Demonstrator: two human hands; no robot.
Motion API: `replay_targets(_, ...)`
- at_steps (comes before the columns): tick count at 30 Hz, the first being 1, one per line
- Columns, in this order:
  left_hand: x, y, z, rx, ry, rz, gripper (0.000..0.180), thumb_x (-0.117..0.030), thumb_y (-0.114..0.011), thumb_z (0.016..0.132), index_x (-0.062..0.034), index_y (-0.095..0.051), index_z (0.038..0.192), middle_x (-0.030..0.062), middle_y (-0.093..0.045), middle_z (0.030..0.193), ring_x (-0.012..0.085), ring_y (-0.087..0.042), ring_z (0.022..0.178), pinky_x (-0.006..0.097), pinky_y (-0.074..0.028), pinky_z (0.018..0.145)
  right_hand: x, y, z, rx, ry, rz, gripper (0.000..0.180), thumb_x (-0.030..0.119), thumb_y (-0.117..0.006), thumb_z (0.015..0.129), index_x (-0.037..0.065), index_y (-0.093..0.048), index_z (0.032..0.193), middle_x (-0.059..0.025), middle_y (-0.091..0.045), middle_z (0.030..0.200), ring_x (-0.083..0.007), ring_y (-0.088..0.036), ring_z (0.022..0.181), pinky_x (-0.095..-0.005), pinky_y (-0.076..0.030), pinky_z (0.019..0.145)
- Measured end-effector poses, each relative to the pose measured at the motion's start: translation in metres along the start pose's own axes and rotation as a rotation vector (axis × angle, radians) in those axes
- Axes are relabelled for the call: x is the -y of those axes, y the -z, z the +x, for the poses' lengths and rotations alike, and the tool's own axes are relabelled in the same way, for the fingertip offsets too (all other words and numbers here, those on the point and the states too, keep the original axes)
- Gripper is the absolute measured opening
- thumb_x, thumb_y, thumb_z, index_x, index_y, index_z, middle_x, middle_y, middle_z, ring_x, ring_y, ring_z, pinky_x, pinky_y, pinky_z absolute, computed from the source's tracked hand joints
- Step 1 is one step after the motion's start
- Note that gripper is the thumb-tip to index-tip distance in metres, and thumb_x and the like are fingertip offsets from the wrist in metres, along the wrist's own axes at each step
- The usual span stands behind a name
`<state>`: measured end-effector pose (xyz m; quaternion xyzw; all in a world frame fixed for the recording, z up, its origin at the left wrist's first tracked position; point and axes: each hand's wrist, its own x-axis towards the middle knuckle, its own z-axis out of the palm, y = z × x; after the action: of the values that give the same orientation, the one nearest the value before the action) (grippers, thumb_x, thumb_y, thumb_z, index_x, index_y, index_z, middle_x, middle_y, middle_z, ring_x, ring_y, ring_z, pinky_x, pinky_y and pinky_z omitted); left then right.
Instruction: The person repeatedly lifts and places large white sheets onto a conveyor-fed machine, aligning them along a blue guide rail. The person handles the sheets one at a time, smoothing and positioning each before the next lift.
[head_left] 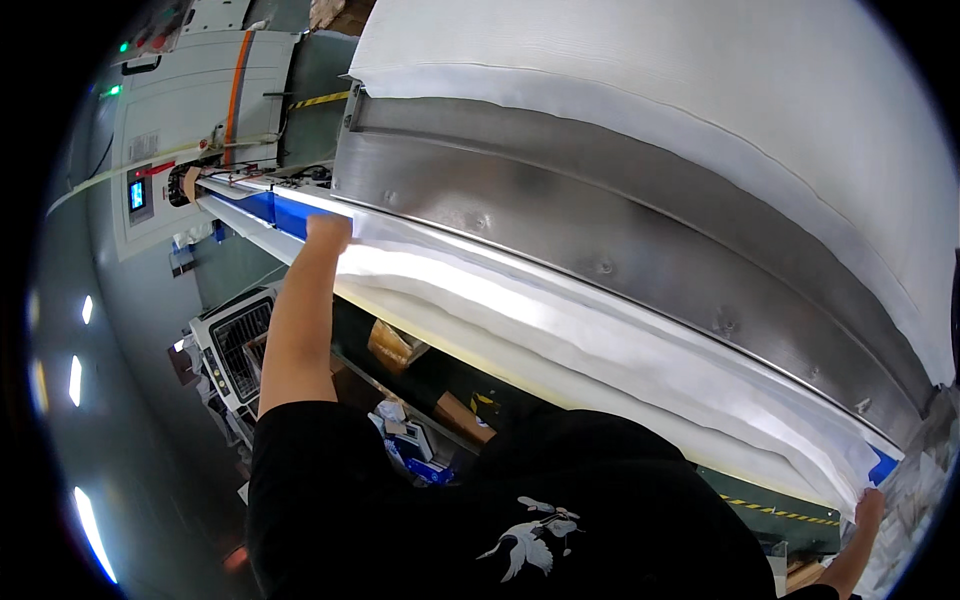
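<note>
A long white sheet of cloth-like material (pixel 560 310) stretches across in front of me, with soft folds running along it. My left hand (pixel 328 232) is closed at its left end, over a blue strip (pixel 293 213); the fingertips are hidden. Far to the right, my right hand (pixel 870 505) is closed on the sheet's other end, just below a small blue patch (pixel 882 466). Both arms are spread wide. Beyond the sheet lies a long bare metal panel (pixel 600 225), and a wide white sheet (pixel 680 60) covers the surface behind it.
At the left stands a white machine cabinet (pixel 190 130) with a small lit screen (pixel 138 195) and an orange stripe. Below the sheet are a cardboard piece (pixel 393 345) and a white crate-like unit with a dark grille (pixel 245 340). Crumpled pale material (pixel 925 480) lies at far right.
</note>
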<state>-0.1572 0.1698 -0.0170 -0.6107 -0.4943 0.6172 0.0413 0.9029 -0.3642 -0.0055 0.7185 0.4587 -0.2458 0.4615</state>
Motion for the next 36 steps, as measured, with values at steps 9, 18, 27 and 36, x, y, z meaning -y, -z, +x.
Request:
replay_targets(9, 0.039, 0.001, -0.026, -0.362, 0.075, -0.319, 0.027, -0.004, -0.052, 0.08, -0.0139, -0.062, 0.102, 0.01, -0.063, 0.103, 0.0286, -0.061, 0.098, 0.041, -0.049, 0.077, -0.003, -0.019, 0.007, -0.145, 0.029, 0.065, 0.012, 0.005, -0.051, 0.074, 0.0, -0.061, 0.078, -0.0227, -0.06, 0.081, -0.0415, -0.058, 0.08, -0.0474, -0.046, 0.072)
replay_targets(18, -0.025, -0.024, -0.03, -0.453, -0.209, -0.417, 0.039, 0.003, -0.057, 0.072, -0.0168, -0.057, 0.106, 0.0066, -0.055, 0.108, 0.0269, -0.052, 0.108, 0.04, -0.042, 0.089, -0.012, -0.02, 0.002, -0.165, 0.049, 0.065, 0.013, 0.007, -0.053, 0.075, 0.0, -0.062, 0.081, -0.0221, -0.061, 0.082, -0.0413, -0.058, 0.079, -0.0467, -0.047, 0.071)
replay_targets(27, -0.023, -0.019, -0.027, -0.396, -0.181, -0.369, 0.026, -0.001, -0.057, 0.074, -0.0142, -0.056, 0.097, 0.0068, -0.055, 0.105, 0.0254, -0.053, 0.105, 0.038, -0.041, 0.089, 0.004, -0.007, -0.006, -0.099, -0.035, 0.087, 0.015, 0.005, -0.053, 0.074, -0.001, -0.063, 0.084, -0.0233, -0.06, 0.085, -0.0413, -0.057, 0.083, -0.0475, -0.046, 0.073)
replay_targets(36, -0.02, -0.023, -0.035, -0.379, -0.129, -0.37, 0.016, -0.004, -0.052, 0.078, -0.0114, -0.053, 0.092, 0.0065, -0.061, 0.094, 0.026, -0.057, 0.098, 0.039, -0.039, 0.088, -0.001, -0.017, -0.008, -0.112, -0.026, 0.084, 0.016, 0.003, -0.051, 0.074, 0.001, -0.062, 0.086, -0.0219, -0.059, 0.087, -0.0411, -0.055, 0.087, -0.0473, -0.045, 0.078)
